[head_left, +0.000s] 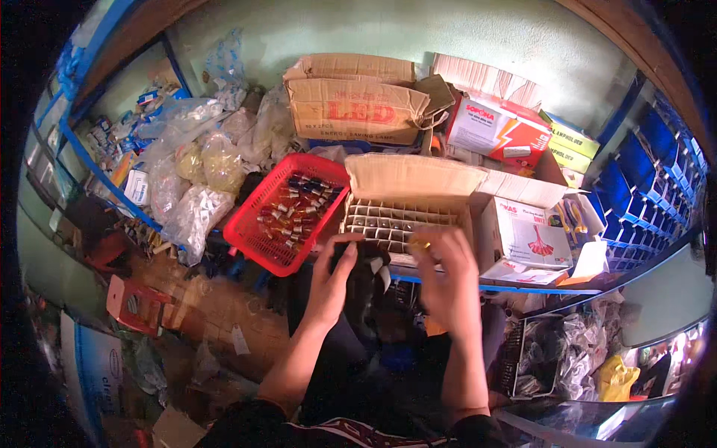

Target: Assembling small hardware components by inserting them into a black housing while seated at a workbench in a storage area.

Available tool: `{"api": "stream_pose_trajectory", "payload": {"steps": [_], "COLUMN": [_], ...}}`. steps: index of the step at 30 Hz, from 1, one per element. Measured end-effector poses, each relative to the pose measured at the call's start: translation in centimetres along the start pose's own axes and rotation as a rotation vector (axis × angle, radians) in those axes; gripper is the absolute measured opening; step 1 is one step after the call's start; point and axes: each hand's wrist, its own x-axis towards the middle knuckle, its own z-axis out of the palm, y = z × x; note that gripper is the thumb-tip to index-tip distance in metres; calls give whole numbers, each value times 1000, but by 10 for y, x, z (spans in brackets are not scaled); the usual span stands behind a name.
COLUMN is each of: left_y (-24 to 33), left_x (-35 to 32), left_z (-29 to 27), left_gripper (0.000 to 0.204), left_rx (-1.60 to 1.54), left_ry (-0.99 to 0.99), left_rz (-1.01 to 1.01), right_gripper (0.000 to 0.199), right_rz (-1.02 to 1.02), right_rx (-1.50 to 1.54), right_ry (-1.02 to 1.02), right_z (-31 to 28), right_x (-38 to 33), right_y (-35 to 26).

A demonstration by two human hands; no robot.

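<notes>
My right hand (pixel 454 280) is raised over the front edge of a divided cardboard box (pixel 403 179), pinching a small yellow bulb (pixel 424 244) between thumb and fingers. My left hand (pixel 332 280) is curled in front of the box's left corner, against a dark, shadowed thing (pixel 362 272) whose kind I cannot make out. Small bulbs sit in several of the box's cells. To its left, tilted, lies a red plastic basket (pixel 237 231) with many small amber and dark bulbs (pixel 295 213) with metal bases.
Behind stands a large brown carton (pixel 355 112). At right are a red-and-white box (pixel 497 131), a white box (pixel 530 235) and blue bins (pixel 642 187). Clear plastic bags (pixel 202 213) pile up at left beside a blue frame (pixel 112 183). A red stool (pixel 138 302) stands below.
</notes>
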Motion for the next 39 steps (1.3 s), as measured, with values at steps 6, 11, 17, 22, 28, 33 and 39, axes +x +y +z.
{"api": "stream_pose_trajectory", "payload": {"steps": [6,11,17,22,28,33,39], "left_y": [1,-10,-6,-3,7,2,6], "left_x": [4,3,4,6,9,11,10], "left_z": [18,12,9,3,2,2,2], "left_gripper": [30,30,34,46,52,38,33], "left_rx": [-26,41,-68,-170,185,290,315], "left_ry": [-167,-193,-237,-379,-458,-402,-379], "left_rz": [38,56,19,34,212,269,279], "right_gripper": [34,28,23,18,13,23,46], "right_rz": [153,128,337,344,342,413,421], "right_rx": [211,233,465,284,247,156,189], "right_ry": [-73,-85,-78,-91,-65,-92,-69], "right_z": [37,37,37,27,31,35,40], "right_x": [-33,-38,-39,-33,-31,-28,-28], "right_y": [1,17,20,14,14,16,21]}}
